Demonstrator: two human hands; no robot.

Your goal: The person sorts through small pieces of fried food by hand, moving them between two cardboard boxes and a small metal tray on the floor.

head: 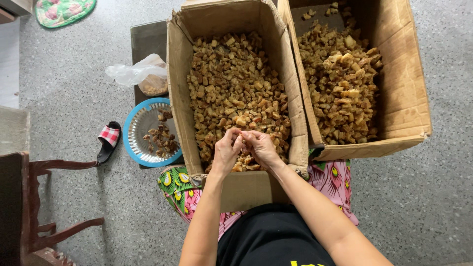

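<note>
My left hand [226,150] and my right hand [261,148] meet fingertip to fingertip over the near end of a cardboard box [177,83] that rests on my lap. Between them they pinch one small brown chunk [240,133]. The box is filled with several golden-brown, irregular chunks [231,83]. A second cardboard box [404,83] stands just to the right, holding paler, larger chunks [340,74] of the same kind.
A blue-rimmed metal plate [140,125] with a few dark pieces sits left of the box, on a dark low stool [148,39]. A clear plastic bag [143,74] lies behind it. A checked slipper [108,140] and a wooden chair [34,207] stand on the speckled floor.
</note>
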